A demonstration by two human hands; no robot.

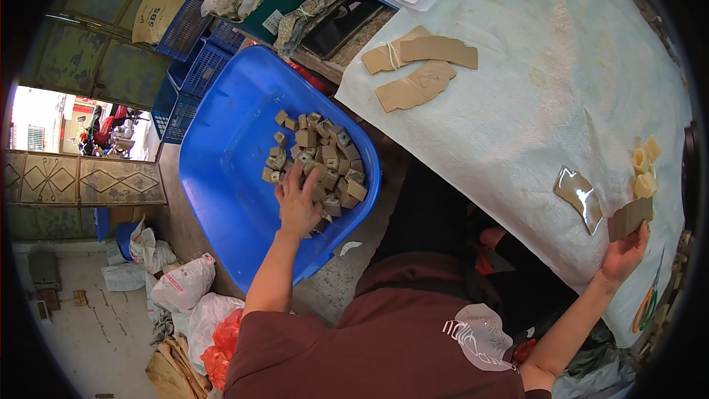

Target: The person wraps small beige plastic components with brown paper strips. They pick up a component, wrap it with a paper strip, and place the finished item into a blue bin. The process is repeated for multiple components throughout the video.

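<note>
Left hand (298,207), fingers loosely spread, on the blocks (334,157) in the blue tub (229,114) (any grip, I cannot tell); right hand (625,256) pinching a brown block (630,218) at the white-covered table (517,103).

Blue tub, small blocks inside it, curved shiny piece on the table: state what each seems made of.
Blue tub: likely moulded plastic, satin, from its even colour and soft highlights.
Small blocks: possibly wood, clay or stone; matte, with dull tan-brown faces; the look leaves it open.
Curved shiny piece: perhaps plastic or film-covered card; glossy, by its hard white glare.
</note>
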